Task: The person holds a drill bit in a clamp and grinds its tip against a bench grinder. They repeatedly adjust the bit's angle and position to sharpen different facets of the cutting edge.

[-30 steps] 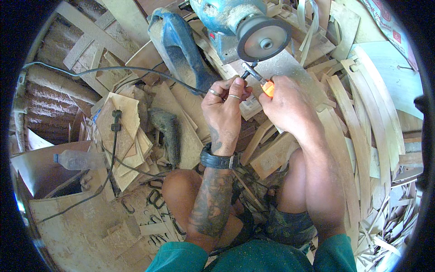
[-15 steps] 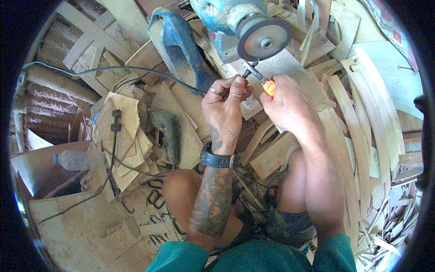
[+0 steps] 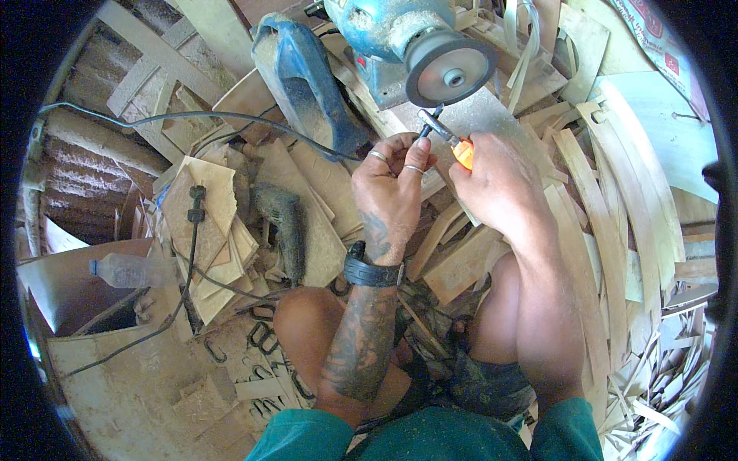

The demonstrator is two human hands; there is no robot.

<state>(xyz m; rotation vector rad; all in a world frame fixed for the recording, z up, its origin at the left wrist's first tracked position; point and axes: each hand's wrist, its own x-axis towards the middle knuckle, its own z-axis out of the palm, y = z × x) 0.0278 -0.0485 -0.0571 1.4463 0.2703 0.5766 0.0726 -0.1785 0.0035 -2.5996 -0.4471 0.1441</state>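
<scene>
My left hand, with two rings on its fingers, pinches a thin dark rod that points up and away. In my right hand is a small tool with an orange handle, held in closed fingers. Its metal head lies across the rod, seemingly touching it; the exact kind of tool cannot be made out. Just beyond the rod's tip is the dark-rimmed wheel of a blue bench grinder, and the gap between them is hard to judge.
A blue dusty machine part stands left of the grinder. A dark power tool, thin wood sheets, a cable and a plastic bottle lie at left. Long curved wood strips fill the right side.
Both hands have shifted slightly right and a little nearer, with the rod and the orange-handled tool still in them. The grips look the same.
</scene>
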